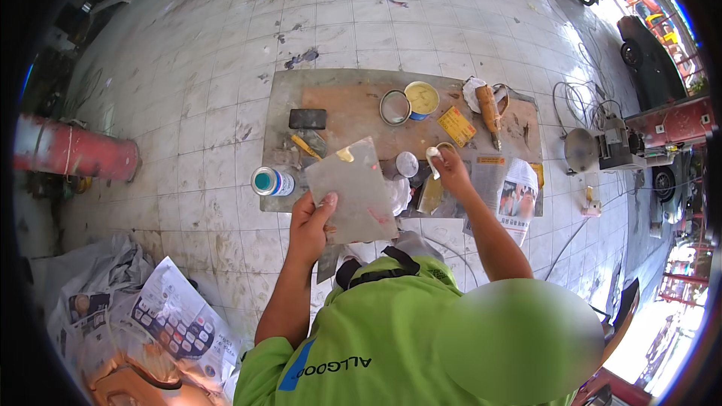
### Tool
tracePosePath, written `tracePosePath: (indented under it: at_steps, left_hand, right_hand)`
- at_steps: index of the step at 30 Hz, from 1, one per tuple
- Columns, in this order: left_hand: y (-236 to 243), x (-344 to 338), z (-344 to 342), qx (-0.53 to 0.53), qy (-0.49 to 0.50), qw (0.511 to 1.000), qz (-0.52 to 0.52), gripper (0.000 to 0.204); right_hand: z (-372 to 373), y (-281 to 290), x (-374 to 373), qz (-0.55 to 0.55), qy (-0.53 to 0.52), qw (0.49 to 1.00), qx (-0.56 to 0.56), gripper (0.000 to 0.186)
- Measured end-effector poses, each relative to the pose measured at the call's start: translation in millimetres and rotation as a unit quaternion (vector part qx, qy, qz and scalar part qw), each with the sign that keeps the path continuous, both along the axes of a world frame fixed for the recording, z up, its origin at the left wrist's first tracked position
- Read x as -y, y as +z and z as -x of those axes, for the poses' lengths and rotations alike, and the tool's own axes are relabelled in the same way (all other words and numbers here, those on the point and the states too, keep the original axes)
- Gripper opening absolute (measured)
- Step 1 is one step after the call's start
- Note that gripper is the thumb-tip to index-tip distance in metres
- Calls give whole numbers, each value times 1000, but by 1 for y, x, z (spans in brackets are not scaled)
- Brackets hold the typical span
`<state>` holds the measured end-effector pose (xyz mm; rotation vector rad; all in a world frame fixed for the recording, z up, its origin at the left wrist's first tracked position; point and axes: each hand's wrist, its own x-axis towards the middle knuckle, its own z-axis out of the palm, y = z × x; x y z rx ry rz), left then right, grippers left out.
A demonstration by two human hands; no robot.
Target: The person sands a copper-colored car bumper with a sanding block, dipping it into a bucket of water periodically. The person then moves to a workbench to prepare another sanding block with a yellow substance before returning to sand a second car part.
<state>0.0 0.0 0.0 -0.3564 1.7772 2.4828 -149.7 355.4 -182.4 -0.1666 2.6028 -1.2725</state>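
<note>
My left hand grips the near-left edge of a flat grey board, thumb on top. A dab of yellow putty lies on the board's far edge, and a few pink-red smears mark its right side. To the right, my right hand is closed round a small white tube-like thing; its exact kind is unclear. Just left of that hand stands a pale round lid or cup. An open can of yellow putty is farther off, beside a round metal lid.
On the low worktable are a dark phone-like slab, a yellow-handled cutter, a teal-capped can, a yellow packet, a wrapped tool and newspaper. A red post stands left; cables and a machine right.
</note>
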Motion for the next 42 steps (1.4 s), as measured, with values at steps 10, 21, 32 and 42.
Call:
tracePosePath:
  at_steps: [10,21,32,42]
  left_hand:
    - [-29,-39,-24,106,253,959,75,35]
    - [-20,-47,-129,56,465,883,42,38]
    - [16,-51,-341,-10,645,762,-57,36]
    - [17,-78,-521,-202,844,495,-51,28]
  right_hand:
    - [110,-188,24,-249,16,962,111,39]
    - [-163,-191,-131,-287,203,916,193,52]
    - [-206,50,18,-210,350,806,428,30]
    - [-504,103,230,251,401,374,798,66]
